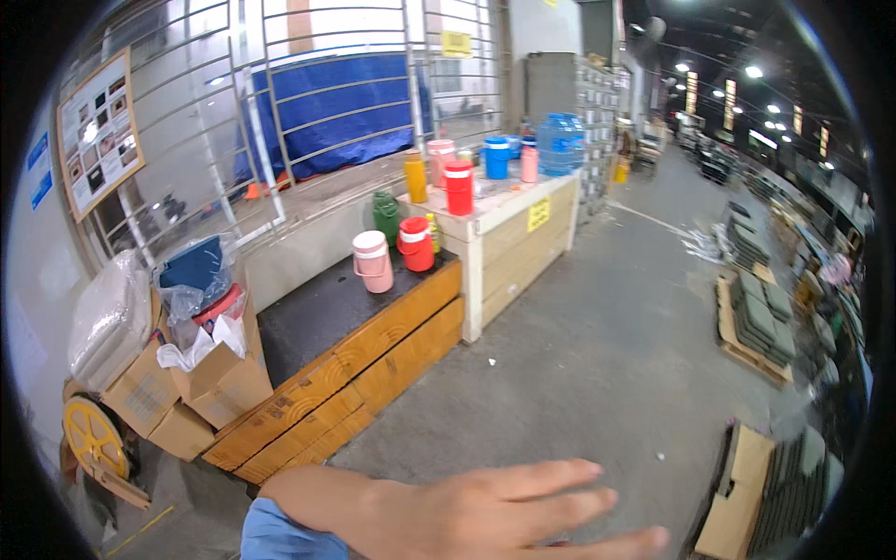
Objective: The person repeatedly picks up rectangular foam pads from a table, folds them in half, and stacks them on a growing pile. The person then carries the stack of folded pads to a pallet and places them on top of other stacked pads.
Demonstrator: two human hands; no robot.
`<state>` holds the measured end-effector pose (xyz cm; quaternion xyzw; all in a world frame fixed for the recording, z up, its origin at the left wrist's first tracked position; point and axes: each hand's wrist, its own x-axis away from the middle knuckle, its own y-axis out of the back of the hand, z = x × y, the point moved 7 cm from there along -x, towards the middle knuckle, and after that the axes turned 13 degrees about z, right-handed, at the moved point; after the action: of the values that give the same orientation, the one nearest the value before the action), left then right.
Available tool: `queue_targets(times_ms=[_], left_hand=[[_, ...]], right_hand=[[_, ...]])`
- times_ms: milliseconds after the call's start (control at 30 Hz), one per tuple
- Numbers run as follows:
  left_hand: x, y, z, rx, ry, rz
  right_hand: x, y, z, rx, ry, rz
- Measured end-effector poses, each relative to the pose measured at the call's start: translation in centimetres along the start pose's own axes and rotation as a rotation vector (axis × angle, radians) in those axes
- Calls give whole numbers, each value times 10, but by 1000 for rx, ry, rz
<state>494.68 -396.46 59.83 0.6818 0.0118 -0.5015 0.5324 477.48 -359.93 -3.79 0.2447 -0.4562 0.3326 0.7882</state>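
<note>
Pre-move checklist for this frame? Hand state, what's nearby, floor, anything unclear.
1. Left hand empty, fingers spread flat, holding nothing: ok.
2. Right hand in view: not ok, not visible.
3. Hand touching anything: cannot tell; it appears to hover above the concrete floor.
4. Nearest thing, the wooden platform, apart from the hand: ok.
5. Pink jug and red jug upright on the platform's black top: ok.
6. Stacked dark mats on a pallet sit off to the right, away from the hand: ok.
</note>
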Motion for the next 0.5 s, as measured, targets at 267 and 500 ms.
queue_targets(times_ms=[267, 500], left_hand=[[93, -75, 286, 262, 561, 193], [206, -196, 492, 706, 863, 362]], right_hand=[[-116, 98, 380, 153, 421, -165], [-218, 90, 569, 104, 619, -192]])
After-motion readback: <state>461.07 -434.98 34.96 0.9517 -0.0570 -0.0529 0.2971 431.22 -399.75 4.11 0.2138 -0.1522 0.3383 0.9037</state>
